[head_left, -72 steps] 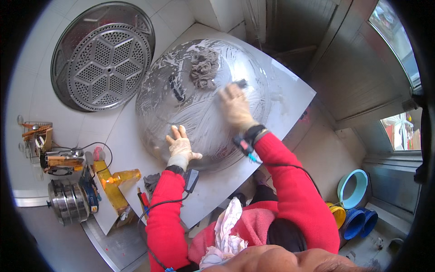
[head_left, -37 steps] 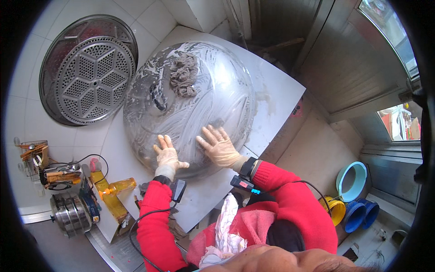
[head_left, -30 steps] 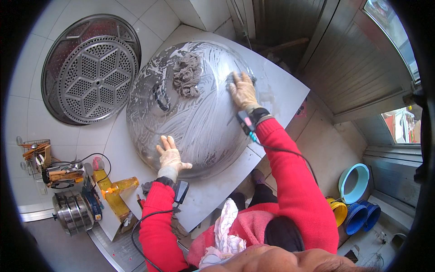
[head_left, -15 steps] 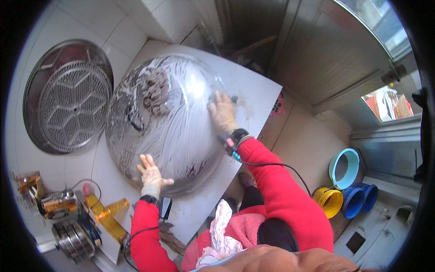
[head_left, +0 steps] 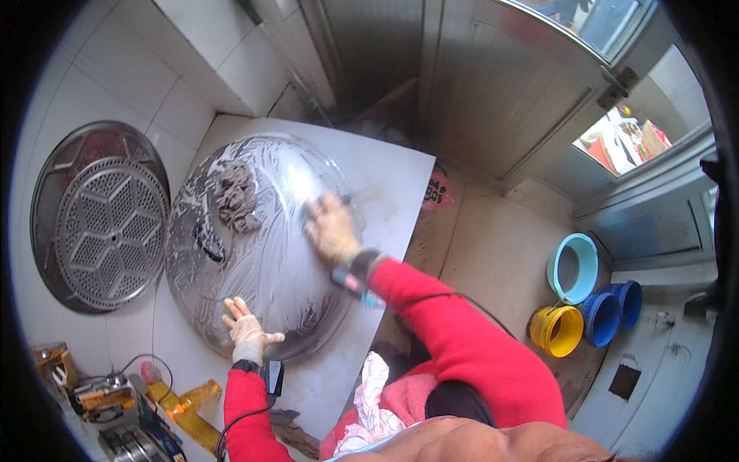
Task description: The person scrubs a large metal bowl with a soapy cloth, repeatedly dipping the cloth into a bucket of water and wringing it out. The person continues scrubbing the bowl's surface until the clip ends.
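Note:
A large domed metal lid [head_left: 285,254], streaked with pale suds, lies dome up on a white tabletop [head_left: 385,165]. It has a dark loop handle [head_left: 209,242], and a crumpled grey-brown rag [head_left: 237,198] rests on the dome beside the handle. My left hand [head_left: 249,329], in a pale glove, lies on the lid's near left side with its fingers spread. My right hand [head_left: 332,229], gloved too and somewhat blurred, rests palm down on the lid's right side with its fingers stretched out. A dark patch shows by its fingertips; I cannot tell what it is.
A round perforated metal tray [head_left: 115,239] leans at the left wall. Stacked metal pots [head_left: 131,446] and a yellow bottle [head_left: 200,394] stand at the lower left. On the floor at right are a light blue basin [head_left: 589,266], a yellow bucket [head_left: 568,331] and blue buckets [head_left: 600,319].
The whole view has shifted, so the lid and table now sit lower and further left. My right hand has slid along the lid slightly toward me; my left hand stays at its near left side.

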`<state>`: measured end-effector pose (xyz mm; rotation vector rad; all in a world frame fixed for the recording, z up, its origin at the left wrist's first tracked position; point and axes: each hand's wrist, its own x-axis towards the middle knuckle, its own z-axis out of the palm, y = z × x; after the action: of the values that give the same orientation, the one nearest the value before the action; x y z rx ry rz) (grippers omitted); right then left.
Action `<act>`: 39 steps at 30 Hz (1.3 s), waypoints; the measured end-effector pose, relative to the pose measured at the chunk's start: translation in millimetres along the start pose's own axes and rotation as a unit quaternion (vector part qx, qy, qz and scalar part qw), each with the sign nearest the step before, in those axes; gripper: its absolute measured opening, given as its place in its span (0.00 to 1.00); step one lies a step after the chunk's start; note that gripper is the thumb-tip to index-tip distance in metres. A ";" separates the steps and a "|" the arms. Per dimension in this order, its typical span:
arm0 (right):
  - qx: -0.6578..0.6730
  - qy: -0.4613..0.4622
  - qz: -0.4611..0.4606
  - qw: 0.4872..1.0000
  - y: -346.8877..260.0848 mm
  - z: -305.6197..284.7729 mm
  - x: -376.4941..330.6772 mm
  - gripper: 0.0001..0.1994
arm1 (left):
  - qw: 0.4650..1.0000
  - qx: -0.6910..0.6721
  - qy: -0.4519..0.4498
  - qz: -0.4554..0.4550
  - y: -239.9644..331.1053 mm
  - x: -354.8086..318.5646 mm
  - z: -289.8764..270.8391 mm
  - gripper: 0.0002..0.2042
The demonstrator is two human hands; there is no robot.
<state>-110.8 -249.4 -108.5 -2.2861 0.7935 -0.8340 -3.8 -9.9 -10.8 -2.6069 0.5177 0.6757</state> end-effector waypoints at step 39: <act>-0.048 0.007 0.073 0.996 -54.0 12.1 -102.7 0.30 | 0.950 -0.050 0.179 0.250 -0.8 5.7 18.4 0.67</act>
<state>-149.1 -139.5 -117.1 -2.2754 1.0133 -0.7601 -5.7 -2.2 -28.3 -2.7198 1.3168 0.3686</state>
